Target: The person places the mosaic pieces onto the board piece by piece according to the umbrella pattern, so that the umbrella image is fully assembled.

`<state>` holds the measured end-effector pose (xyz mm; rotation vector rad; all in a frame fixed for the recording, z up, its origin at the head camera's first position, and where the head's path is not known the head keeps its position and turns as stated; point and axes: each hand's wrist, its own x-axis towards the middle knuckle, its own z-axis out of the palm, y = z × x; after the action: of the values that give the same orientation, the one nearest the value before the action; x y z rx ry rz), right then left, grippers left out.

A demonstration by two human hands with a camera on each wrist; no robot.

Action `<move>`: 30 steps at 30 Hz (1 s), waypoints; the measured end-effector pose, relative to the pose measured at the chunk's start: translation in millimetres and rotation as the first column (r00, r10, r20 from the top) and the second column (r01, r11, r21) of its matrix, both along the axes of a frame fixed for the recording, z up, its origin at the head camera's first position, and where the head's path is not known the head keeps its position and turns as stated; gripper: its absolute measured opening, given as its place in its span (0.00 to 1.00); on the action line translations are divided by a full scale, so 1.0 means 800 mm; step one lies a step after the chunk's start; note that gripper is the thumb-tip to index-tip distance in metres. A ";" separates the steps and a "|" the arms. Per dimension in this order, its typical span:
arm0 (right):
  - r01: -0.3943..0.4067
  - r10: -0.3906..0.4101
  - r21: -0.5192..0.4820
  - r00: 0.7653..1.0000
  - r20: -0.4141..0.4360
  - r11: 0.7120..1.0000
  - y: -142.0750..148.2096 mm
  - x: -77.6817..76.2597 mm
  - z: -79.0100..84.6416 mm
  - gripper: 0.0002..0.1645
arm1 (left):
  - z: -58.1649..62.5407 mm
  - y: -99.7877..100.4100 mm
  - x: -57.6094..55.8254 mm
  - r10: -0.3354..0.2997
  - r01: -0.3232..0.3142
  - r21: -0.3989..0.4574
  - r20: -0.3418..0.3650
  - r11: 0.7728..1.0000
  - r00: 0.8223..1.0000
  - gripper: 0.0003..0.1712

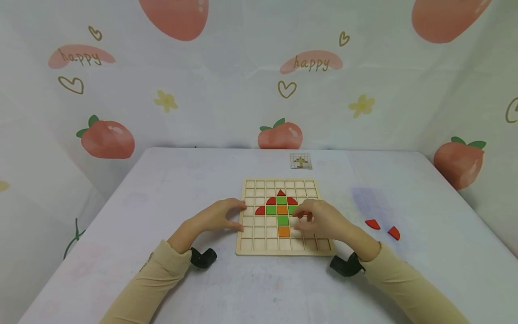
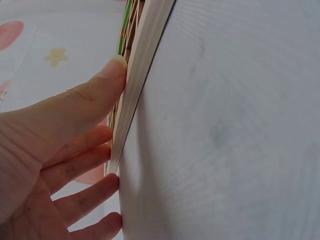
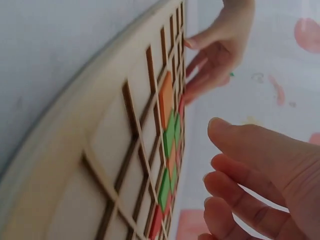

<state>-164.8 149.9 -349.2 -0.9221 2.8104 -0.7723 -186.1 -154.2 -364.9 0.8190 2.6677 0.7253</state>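
Note:
A wooden grid board (image 1: 259,245) lies flat on the table. In its cells sit several green squares (image 1: 283,220), two orange squares (image 1: 284,231), several red quarter-round pieces (image 1: 260,210) and a red triangle (image 1: 281,192) at the top. My left hand (image 1: 216,216) touches the board's left edge, thumb and fingers spread along it. Over the board's right half hovers my right hand (image 1: 321,219), its fingers loosely bent. In the right wrist view nothing shows between the thumb (image 3: 250,145) and fingers of that hand. It partly covers the right-hand cells in the head view.
Two loose red quarter-round pieces (image 1: 372,224) lie on the table to the right of the board. Behind the board is a small pattern card (image 1: 301,160) with a printed grid. A patterned cloth (image 1: 226,90) hangs at the table's back.

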 end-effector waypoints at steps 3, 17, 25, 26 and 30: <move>0.015 -0.015 -0.035 1.000 0.022 0.999 0.017 -0.005 0.003 0.13 | 0.001 0.001 0.000 0.004 -0.004 -0.004 0.006 1.000 1.000 0.34; 0.146 -0.150 0.042 0.983 0.110 0.988 0.123 -0.023 0.013 0.17 | 0.002 0.001 -0.001 0.008 -0.008 -0.001 0.011 1.000 1.000 0.34; 0.238 -0.251 0.097 0.954 0.161 0.966 0.173 -0.027 0.003 0.18 | 0.001 0.001 -0.001 0.008 -0.008 -0.003 0.011 1.000 1.000 0.34; 0.238 -0.252 0.099 0.953 0.167 0.966 0.177 -0.026 0.002 0.18 | 0.001 0.002 0.000 0.009 -0.009 -0.003 0.012 1.000 1.000 0.34; 0.238 -0.257 0.115 0.947 0.194 0.964 0.192 -0.025 -0.003 0.19 | 0.002 0.002 0.000 0.007 -0.007 -0.001 0.011 1.000 1.000 0.34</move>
<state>-185.2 303.5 -351.8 -0.4480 2.7774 -0.7133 -185.7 -152.9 -363.4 0.8032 2.6629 0.7281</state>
